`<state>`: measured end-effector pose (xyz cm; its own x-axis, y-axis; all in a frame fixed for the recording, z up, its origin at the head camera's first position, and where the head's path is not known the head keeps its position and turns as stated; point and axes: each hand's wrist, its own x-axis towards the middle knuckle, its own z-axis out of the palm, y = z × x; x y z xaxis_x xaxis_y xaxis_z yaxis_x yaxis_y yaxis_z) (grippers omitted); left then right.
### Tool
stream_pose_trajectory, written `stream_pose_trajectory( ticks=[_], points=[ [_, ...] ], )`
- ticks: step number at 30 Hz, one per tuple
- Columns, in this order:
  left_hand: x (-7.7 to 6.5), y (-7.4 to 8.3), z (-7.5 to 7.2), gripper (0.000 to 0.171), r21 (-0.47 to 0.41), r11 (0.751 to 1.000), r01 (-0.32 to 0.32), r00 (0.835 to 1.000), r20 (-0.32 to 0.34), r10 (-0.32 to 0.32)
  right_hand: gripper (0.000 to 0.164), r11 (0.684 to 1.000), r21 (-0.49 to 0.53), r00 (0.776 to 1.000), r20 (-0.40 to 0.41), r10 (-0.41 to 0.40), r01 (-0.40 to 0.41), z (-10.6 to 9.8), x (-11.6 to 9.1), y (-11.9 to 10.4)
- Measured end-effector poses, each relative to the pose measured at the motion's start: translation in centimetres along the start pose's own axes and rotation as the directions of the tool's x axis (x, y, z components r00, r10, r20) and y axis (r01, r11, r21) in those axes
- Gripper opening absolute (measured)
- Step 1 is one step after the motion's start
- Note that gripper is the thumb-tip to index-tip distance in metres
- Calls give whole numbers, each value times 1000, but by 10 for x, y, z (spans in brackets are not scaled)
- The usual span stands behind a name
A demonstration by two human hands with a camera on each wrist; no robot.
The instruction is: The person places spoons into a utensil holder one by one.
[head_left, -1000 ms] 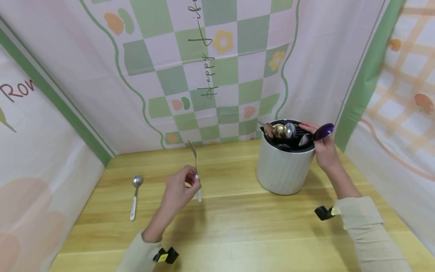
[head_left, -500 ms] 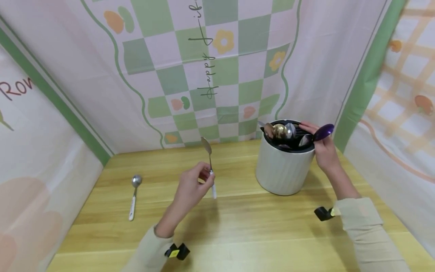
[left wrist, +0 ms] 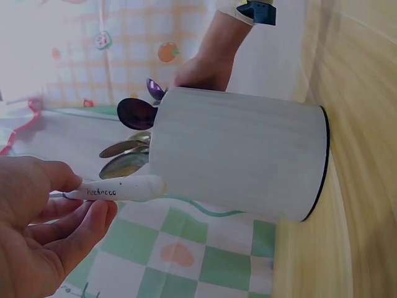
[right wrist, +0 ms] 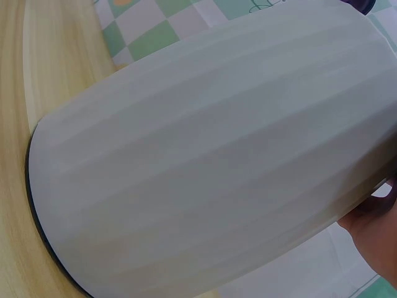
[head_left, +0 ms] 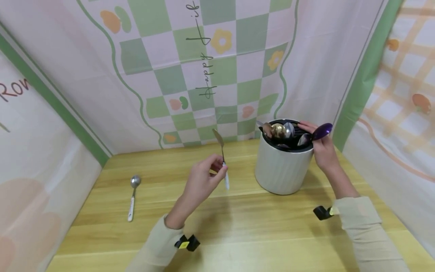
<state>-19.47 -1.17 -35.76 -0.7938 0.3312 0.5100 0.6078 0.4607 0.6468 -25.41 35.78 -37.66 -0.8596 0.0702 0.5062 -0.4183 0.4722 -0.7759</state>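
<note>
In the head view my left hand (head_left: pixel 205 175) pinches a spoon (head_left: pixel 226 179) by its white handle, raised above the table with the metal end pointing up and away. Lettering shows on that handle in the left wrist view. A white ribbed utensil holder (head_left: pixel 282 170) with a black inner rim stands to the right. My right hand (head_left: pixel 324 151) grips the holder's right rim, its fingers over the back edge. Inside are several spoons, including a gold one (head_left: pixel 278 131) and a purple one (head_left: pixel 321 131) leaning out beside the right hand.
Another spoon (head_left: pixel 132 198) with a white handle lies at the left of the wooden table (head_left: pixel 255 234). A printed cloth (head_left: pixel 222 75) hangs along the table's back edge, and more cloth hangs at both sides.
My left hand has carried the spoon rightward and slightly up, nearer the utensil holder. The right hand keeps its place on the rim.
</note>
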Motion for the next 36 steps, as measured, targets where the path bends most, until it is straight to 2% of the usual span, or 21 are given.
stream_pose_trajectory(
  ticks=[10, 19, 32, 36],
  points=[
    [17, 10, 5, 11, 25, 998, -50, 999, -6, 50, 39, 1000, 0, 1000, -6, -13, 13, -1, 0, -2],
    [43, 31, 6, 11, 19, 996, -86, 996, 19, 86, 37, 1000, 6, 1000, -12, -13, 13, 0, -1, -1],
    [77, 55, 11, 13, -60, 989, -138, 989, 41, 141, 38, 1000, -2, 1000, -13, -15, 15, 1, 0, -1],
    [87, 63, 13, 14, -61, 987, -149, 987, 47, 152, 38, 1000, 1, 1000, -10, -10, 10, 0, 0, -2]
  ],
)
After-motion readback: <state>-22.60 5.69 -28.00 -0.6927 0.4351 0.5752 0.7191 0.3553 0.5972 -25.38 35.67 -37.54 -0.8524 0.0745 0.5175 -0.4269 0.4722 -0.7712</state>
